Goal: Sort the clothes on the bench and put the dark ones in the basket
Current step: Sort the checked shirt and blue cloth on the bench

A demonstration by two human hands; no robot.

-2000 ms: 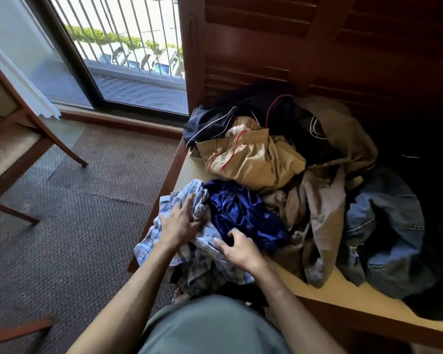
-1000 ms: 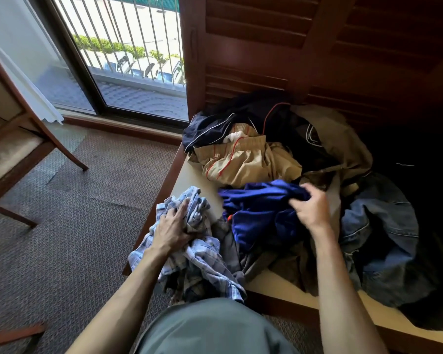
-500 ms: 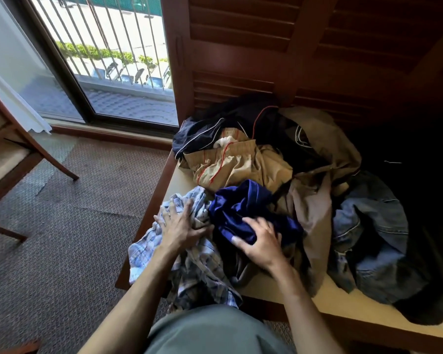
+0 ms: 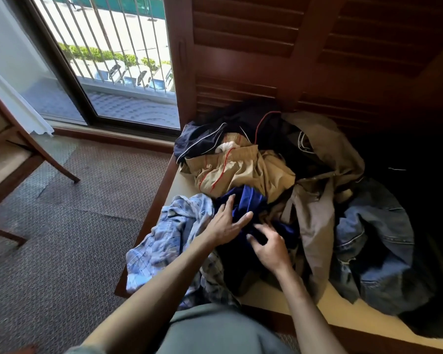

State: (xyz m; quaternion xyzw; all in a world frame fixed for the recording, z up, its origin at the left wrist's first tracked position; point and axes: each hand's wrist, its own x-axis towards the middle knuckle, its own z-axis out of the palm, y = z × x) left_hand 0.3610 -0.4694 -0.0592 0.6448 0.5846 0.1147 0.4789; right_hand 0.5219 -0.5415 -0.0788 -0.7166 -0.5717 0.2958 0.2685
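A heap of clothes covers the bench [image 4: 325, 306]. A dark blue shiny garment [image 4: 246, 203] lies near the front of the heap. My left hand [image 4: 226, 223] rests flat on it with fingers spread. My right hand [image 4: 267, 245] is beside it, fingers loosely bent over the same blue cloth. A light blue checked shirt [image 4: 172, 233] hangs over the bench's left corner. Behind lie tan shorts with red piping [image 4: 241, 169], a navy garment with white trim [image 4: 200, 141], a khaki garment [image 4: 315, 221] and blue jeans [image 4: 376, 246]. No basket is in view.
A wooden louvred wall [image 4: 317, 60] backs the bench. A glass balcony door [image 4: 118, 60] stands at the left, with brown carpet [image 4: 69, 226] below. A wooden chair [image 4: 8, 154] occupies the far left. My grey-clad knee [image 4: 215, 330] is at the bottom.
My left hand has shifted right from the checked shirt onto the dark blue garment. My right hand stays on the blue garment's near side, fingers loosened. The view has tilted a little.
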